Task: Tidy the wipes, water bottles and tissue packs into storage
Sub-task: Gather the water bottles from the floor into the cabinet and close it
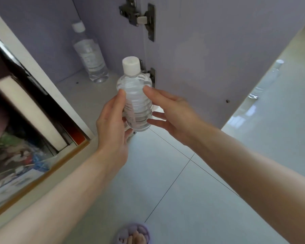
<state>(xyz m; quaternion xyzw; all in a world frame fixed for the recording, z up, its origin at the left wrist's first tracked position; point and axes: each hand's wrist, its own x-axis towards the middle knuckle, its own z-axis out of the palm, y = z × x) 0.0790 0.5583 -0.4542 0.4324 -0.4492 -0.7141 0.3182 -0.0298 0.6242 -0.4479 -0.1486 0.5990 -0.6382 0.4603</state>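
- Two hands meet on one water bottle [136, 103], which is held upright in the air in front of an open cabinet [42, 41], above the edge where the cabinet floor meets the tiled floor [165, 191].
- The left hand [113, 124] grips the bottle from the left: its thumb lies along the ribbed side and its fingers wrap round the lower part, near the base.
- The right hand [176, 117] stays spread. Its thumb tip touches the bottle's upper right side and its straight fingers reach to the lower right side; it does not close round the bottle.
- The held bottle is clear, filled with water, topped by a white cap [130, 65], and carries a pale label on its left side.
- A second water bottle [91, 55], also clear with a white cap, stands upright inside the cabinet near the back wall, on the pale cabinet floor [72, 87], well apart from the held one.
- The cabinet door [209, 50] stands swung open to the right; an upper hinge [139, 18] shows on its inner edge, and a lower hinge [152, 74] sits just behind the held bottle.
- A third clear bottle [268, 80] shows on the shiny floor beyond the door's far edge; whether it stands or lies I cannot tell.
- To the left, a separate compartment holds books [30, 110], blurred.
- At the bottom edge, a foot in a lilac slipper [132, 234] rests on the tiles.
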